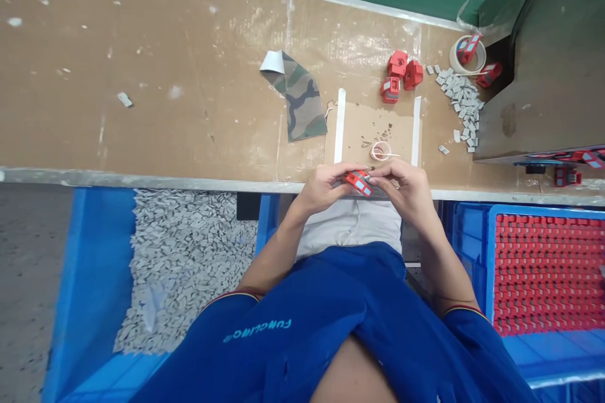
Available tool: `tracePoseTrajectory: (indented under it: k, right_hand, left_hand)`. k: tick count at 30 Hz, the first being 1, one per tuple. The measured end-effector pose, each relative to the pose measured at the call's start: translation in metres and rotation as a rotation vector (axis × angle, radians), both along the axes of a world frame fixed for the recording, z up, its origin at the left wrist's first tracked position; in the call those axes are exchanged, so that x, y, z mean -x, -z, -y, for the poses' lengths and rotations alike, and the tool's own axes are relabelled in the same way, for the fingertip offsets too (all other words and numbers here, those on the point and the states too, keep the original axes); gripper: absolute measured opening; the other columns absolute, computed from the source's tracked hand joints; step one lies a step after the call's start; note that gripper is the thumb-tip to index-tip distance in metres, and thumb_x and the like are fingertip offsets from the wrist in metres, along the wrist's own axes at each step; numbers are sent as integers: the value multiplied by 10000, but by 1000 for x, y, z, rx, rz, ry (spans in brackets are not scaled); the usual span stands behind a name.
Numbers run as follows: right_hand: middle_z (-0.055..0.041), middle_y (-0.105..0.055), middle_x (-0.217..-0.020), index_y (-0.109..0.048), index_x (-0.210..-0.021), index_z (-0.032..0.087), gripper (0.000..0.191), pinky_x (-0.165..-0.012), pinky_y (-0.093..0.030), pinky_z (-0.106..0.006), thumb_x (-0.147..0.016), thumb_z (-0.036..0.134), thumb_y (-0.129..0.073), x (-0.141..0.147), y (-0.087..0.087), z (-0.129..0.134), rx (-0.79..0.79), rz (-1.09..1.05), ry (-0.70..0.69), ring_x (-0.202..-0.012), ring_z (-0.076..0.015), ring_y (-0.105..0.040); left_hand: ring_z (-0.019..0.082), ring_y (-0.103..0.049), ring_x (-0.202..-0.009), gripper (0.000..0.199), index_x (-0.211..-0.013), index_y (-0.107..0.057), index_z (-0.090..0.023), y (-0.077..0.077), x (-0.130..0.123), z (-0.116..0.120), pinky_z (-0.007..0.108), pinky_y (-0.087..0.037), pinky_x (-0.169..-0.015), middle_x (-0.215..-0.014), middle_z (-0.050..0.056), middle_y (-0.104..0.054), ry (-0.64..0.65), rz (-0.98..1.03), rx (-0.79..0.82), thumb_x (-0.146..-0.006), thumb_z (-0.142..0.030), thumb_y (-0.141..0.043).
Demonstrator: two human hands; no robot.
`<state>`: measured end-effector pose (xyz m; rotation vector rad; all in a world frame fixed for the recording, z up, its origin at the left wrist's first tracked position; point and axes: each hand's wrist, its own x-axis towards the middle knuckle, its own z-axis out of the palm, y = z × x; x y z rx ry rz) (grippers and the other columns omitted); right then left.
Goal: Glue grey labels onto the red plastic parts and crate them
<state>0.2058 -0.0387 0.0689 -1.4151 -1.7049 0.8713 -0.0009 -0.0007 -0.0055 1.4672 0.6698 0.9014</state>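
Observation:
At the bench's front edge my left hand point(324, 187) is closed on a small red toy vehicle part point(359, 182) with pale blue-grey window patches. The fingers of my right hand point(401, 187) are pinched together at its right end, on a small grey piece point(368, 179); its exact shape is too small to tell. Just beyond my hands a small white cup point(380, 151) with a thin white stick across it stands on a cardboard mat point(359, 129) edged with white strips. Brown crumbs lie scattered around the cup.
Red parts point(397, 64) cluster behind the mat. Grey pieces point(466, 104) lie near a tape roll point(482, 53) at right. A camouflage cloth point(306, 104) lies left of the mat. Blue crates flank me, one with grey pieces point(189, 252), another with red parts point(548, 271).

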Motion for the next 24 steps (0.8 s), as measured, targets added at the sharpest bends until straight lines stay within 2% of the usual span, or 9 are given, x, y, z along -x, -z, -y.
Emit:
tracePoseTrajectory:
  k: [3,8,14,17,22,24]
  right_hand:
    - [-28,-716,-800,-728,-836,223,105,-655,-505,-298,-934,196,-707,2,-3,1,6,72,-18,-736,-177,-643]
    - [-24,-649,-819,-699,-881,219,117,-647,-471,-284,-972,170,-644,15,-4,11,-19,149,51,-696,-157,-605]
    - [-21,-565,-793,-624,-858,216,197,-626,-396,-297,-1033,186,-537,22,-5,16,-57,236,3,-671,-154,-518]
    - [-24,-566,-801,-613,-852,216,204,-631,-399,-299,-1035,190,-527,18,-3,16,-35,212,-43,-684,-153,-519]
    - [-21,-642,-842,-698,-962,223,101,-661,-471,-280,-992,178,-612,6,1,19,35,41,-29,-746,-153,-593]
    - [-21,-673,-854,-719,-974,223,89,-664,-491,-272,-978,184,-638,3,2,19,71,13,-39,-755,-150,-615]
  left_hand:
    - [198,-793,-942,342,-1221,-775,-182,-1,0,1,288,-632,-857,-1123,107,-824,-12,-35,-38,-905,-313,-754]
    - [213,-787,-1009,314,-1211,-762,-173,-5,-1,3,312,-637,-890,-1192,106,-810,-37,-29,-18,-914,-261,-711]
    - [188,-768,-879,270,-1159,-778,-160,-7,1,5,282,-605,-786,-1047,87,-826,-40,-108,-87,-904,-224,-715]
    - [194,-767,-874,287,-1170,-785,-177,-6,4,4,289,-601,-795,-1042,80,-829,-25,-129,-104,-892,-240,-751]
    - [223,-789,-1008,309,-1219,-792,-222,-3,5,-1,326,-615,-911,-1157,99,-825,37,-75,-155,-917,-281,-757]
    - [209,-791,-985,308,-1231,-793,-240,-2,5,-3,316,-616,-900,-1118,96,-833,65,-50,-189,-932,-304,-753]
